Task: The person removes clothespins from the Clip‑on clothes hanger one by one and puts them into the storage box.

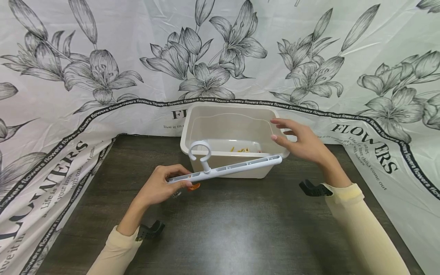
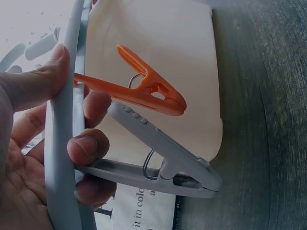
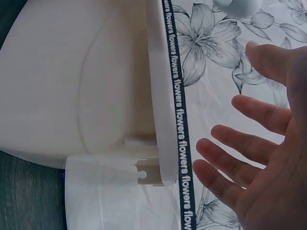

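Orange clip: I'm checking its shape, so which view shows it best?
Left wrist: there the orange clip is large and nearly whole. The head view shows only a small part beside the left hand; the right wrist view shows none.

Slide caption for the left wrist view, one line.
Left hand gripping a pale hanger, with an orange clip and a gray clip alongside and the cream bin behind.

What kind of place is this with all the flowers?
Maybe an indoor spot set up for little jobs; I can't tell which room. A dark table has a flower-printed sheet behind and beside it, and a beige bin stands on top.
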